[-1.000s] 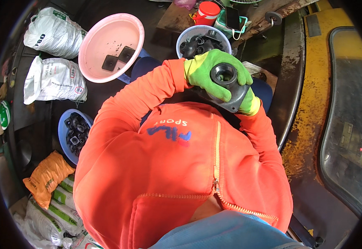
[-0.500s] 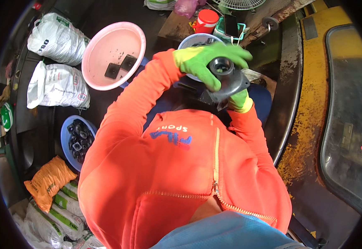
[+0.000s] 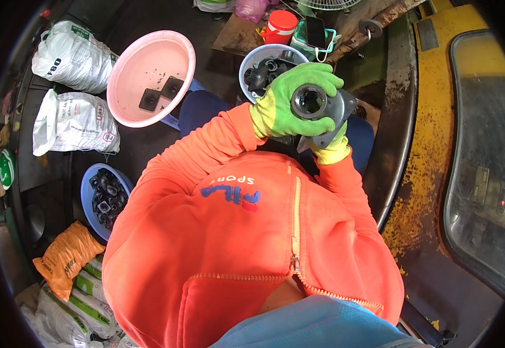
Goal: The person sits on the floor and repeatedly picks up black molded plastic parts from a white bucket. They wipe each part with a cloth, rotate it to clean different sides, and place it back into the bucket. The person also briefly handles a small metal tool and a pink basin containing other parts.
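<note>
A black moulded part [image 3: 344,107] is between my gloved hands, in front of my chest. It has a round hollow collar on a flat flange with a pointed corner. My left hand [image 3: 284,98], in a green and yellow glove, curls its fingers and thumb around the collar, which faces up. My right hand [image 3: 336,148], gloved alike, is under the flange and supports the part from below; its fingers are mostly hidden. Just beyond my left hand stands a pale blue bowl [image 3: 242,74] with several black parts in it.
At left, a pink basin [image 3: 142,58] holds two square black pieces. Nearer, a blue basin [image 3: 88,203] is full of black parts. White sacks [image 3: 78,122] and an orange sack [image 3: 67,258] lie further left. A rusty yellow machine [image 3: 429,145] stands close on the right.
My left hand's fingers, spread and blurred before, are now wrapped around the collar. The part has turned a little and its opening shows more fully.
</note>
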`<state>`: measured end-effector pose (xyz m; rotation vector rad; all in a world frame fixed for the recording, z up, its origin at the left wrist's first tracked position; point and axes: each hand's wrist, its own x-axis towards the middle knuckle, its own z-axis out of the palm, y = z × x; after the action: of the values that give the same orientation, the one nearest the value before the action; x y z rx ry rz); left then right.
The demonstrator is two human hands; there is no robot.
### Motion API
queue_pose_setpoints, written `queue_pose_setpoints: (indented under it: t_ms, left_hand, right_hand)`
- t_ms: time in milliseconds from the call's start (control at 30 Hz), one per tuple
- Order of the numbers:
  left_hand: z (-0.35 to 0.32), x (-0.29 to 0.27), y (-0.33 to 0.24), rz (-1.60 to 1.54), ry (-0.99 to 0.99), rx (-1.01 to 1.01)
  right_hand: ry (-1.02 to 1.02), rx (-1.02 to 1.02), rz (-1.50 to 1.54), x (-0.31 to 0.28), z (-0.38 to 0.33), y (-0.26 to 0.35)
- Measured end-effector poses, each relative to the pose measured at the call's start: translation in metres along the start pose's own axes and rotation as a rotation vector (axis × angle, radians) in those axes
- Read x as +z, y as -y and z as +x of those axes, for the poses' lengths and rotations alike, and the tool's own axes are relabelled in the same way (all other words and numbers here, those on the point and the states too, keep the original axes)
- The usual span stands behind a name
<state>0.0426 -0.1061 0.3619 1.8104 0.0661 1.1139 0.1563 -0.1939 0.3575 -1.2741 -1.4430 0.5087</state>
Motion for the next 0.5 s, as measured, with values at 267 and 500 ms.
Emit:
queue_pose_setpoints:
  t_ms: [267, 500]
  left_hand:
    - [0.001, -0.015, -0.005, -0.205, 0.260, -0.021]
    - [0.008, -0.024, -0.001, -0.378, 0.501, -0.025]
  right_hand:
    - [0.362, -0.123, -0.160, -0.024, -0.005, 0.000]
    - [0.536, -0.128, 0.031, -0.023, -0.014, -0.019]
